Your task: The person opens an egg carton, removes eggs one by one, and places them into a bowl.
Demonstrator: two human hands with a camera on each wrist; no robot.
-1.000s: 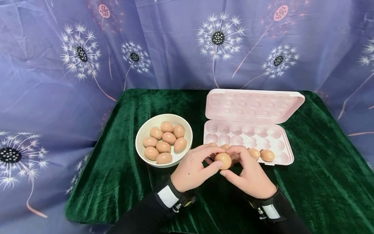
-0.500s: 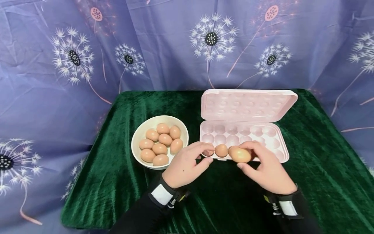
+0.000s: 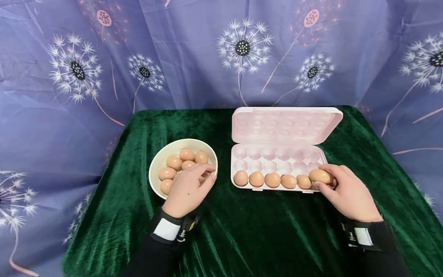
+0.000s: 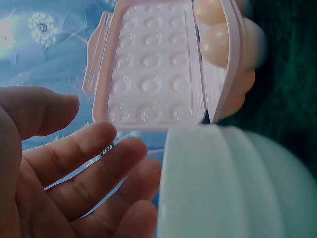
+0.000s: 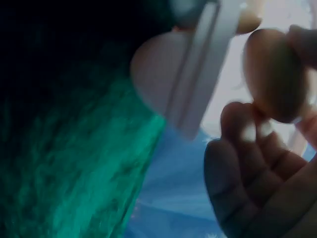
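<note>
My right hand [image 3: 353, 194] pinches a brown egg [image 3: 320, 176] between thumb and fingers, over the right end of the front row of a pink egg carton [image 3: 268, 154]. The right wrist view shows this egg [image 5: 274, 74] held close above the carton. Several brown eggs [image 3: 272, 180] fill the rest of that row. My left hand [image 3: 187, 192] is over the right side of a cream bowl [image 3: 154, 166] holding several eggs [image 3: 174, 162], some hidden beneath it. The left wrist view shows the left fingers [image 4: 99, 168] spread loosely beside the bowl's outer wall [image 4: 218, 183], gripping nothing.
The carton's lid [image 3: 283, 125] stands raised at the back, and its two rear rows of cups hold no eggs. Green velvet cloth [image 3: 263, 231] covers the table. Behind hangs a purple curtain [image 3: 194, 57] with dandelion prints.
Both hands held the egg together at first; the left let go and moved left over the bowl. My right hand carried the egg rightward to the row's right end.
</note>
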